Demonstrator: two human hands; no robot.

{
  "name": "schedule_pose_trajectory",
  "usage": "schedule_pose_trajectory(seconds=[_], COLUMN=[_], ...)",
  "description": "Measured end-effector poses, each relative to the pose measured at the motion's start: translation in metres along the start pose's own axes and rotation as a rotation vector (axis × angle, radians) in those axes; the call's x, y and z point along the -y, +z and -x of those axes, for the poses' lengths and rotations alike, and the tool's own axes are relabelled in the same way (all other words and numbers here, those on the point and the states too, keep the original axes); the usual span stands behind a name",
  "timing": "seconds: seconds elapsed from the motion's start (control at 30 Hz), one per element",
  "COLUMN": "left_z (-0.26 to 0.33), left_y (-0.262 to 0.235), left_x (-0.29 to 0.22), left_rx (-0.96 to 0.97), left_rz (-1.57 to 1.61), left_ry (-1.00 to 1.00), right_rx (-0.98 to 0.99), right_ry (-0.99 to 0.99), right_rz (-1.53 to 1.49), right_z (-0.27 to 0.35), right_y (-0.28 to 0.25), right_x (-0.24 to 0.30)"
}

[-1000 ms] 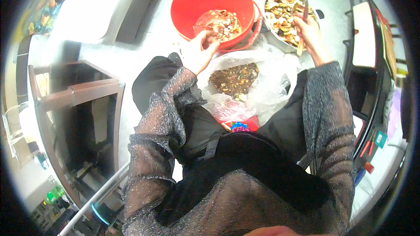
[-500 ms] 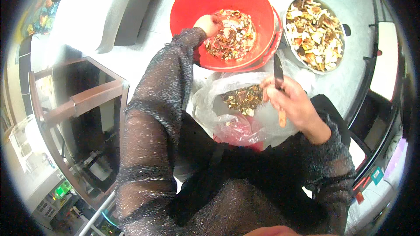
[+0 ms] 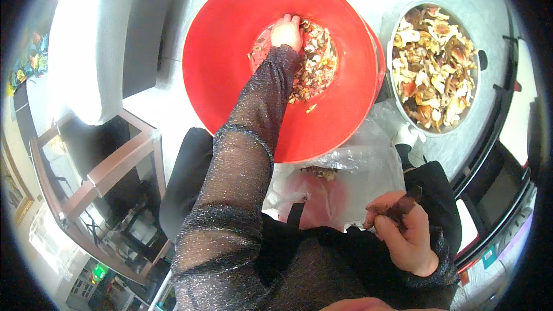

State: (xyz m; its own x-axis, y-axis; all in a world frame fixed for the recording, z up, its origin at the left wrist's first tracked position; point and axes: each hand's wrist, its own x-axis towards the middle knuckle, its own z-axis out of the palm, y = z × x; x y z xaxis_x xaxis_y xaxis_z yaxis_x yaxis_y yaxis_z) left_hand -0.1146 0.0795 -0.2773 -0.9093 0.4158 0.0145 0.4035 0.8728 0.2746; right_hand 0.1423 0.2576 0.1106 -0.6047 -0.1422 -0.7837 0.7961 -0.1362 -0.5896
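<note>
My left hand [image 3: 286, 33] reaches deep into a large red bucket [image 3: 222, 80], its fingertips down among chopped mushroom pieces [image 3: 318, 60] on the bottom. Those fingertips are hidden, so whether they grip a piece does not show. Low at the right, my right hand [image 3: 406, 236] is closed around a knife, its dark blade [image 3: 412, 194] poking up past the fingers. The knife's handle is covered by the palm. Between my knees lies a clear plastic bag [image 3: 368, 167] with dark scraps [image 3: 322, 173] in it, partly behind the bucket's rim.
At the right on the floor stands a round metal pan [image 3: 397, 103] heaped with cut mushrooms [image 3: 435, 69]; its dark handle [image 3: 483, 60] points right. A brown-framed piece of furniture [image 3: 109, 164] is at the left, and a white-and-grey one [image 3: 86, 52] rises beyond it.
The bucket now sits nearer and tilts more toward me, covering part of the bag. My left hand has gone deeper into it. My right hand has dropped lower with the knife.
</note>
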Motion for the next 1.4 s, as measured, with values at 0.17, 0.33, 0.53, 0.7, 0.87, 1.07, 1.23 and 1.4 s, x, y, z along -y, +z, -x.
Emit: schedule_pose_trajectory(seconds=[0.17,0.33,0.53,0.7,0.87,1.07,1.23,1.4], left_z=[-0.013,-0.009,0.024,0.113,0.227,0.330,0.374,0.392], left_y=[0.021,-0.003,-0.118,-0.237,-0.314,-0.336,-0.331,-0.326], left_x=[-0.002,-0.004,-0.037,-0.080,-0.112,-0.141,-0.158,-0.165], left_rx=[-0.041,0.025,0.434,0.536,0.585,0.457,0.306,0.245], left_rz=[-0.168,0.172,0.953,1.305,1.468,1.590,1.667,1.694], left_ry=[0.011,-0.125,-0.379,-0.331,-0.252,-0.366,-0.397,-0.417], right_rx=[0.010,0.015,0.013,-0.025,-0.092,0.101,0.072,0.042], right_ry=[0.043,0.014,-0.166,-0.433,-0.588,-0.675,-0.687,-0.627], right_rz=[-0.045,0.030,0.127,0.108,0.269,0.415,0.490,0.481], right_z=[-0.005,0.000,0.013,0.006,0.005,0.030,0.046,0.054], right_y=[-0.008,-0.004,0.008,0.018,0.034,0.062,0.077,0.081], right_x=[0.001,0.005,-0.016,-0.040,-0.057,-0.094,-0.118,-0.138])
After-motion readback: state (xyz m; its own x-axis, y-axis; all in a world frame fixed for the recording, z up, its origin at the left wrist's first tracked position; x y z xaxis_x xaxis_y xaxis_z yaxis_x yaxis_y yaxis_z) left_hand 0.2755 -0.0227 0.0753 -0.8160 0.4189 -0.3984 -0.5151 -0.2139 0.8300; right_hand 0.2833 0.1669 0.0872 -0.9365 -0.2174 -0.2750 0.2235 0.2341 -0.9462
